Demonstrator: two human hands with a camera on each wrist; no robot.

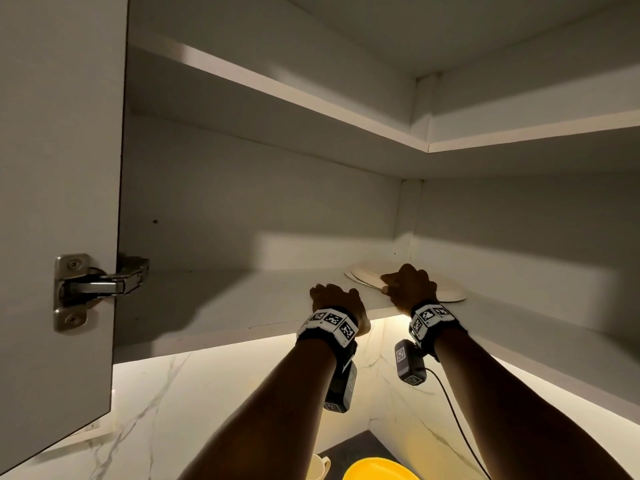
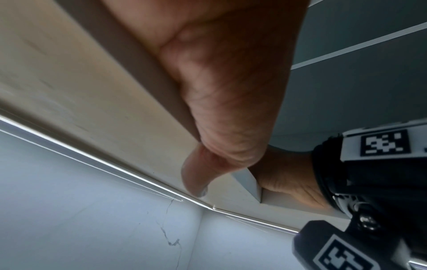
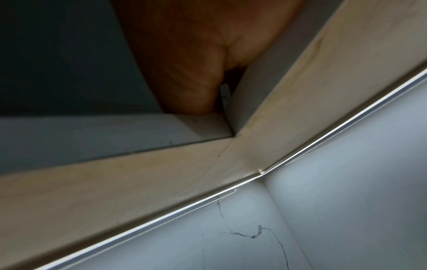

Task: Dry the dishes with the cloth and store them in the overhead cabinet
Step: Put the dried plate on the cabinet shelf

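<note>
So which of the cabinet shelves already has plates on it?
The lower shelf, the one both hands reach onto. Pale plates lie flat on it under the right hand. No dishes show on the upper shelf, seen from beneath.

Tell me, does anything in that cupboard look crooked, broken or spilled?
Nothing stands out. The pale plates lie flat on the bottom shelf, the right hand on them and the left hand on the shelf's front edge. The door hinge looks intact.

shelf: smooth matt white board under my palms
hinge: shiny bare metal
wall: glossy white marble-look, grey veins
plates: smooth, pale, matt
wrist bands: black fabric, printed white tags
</note>
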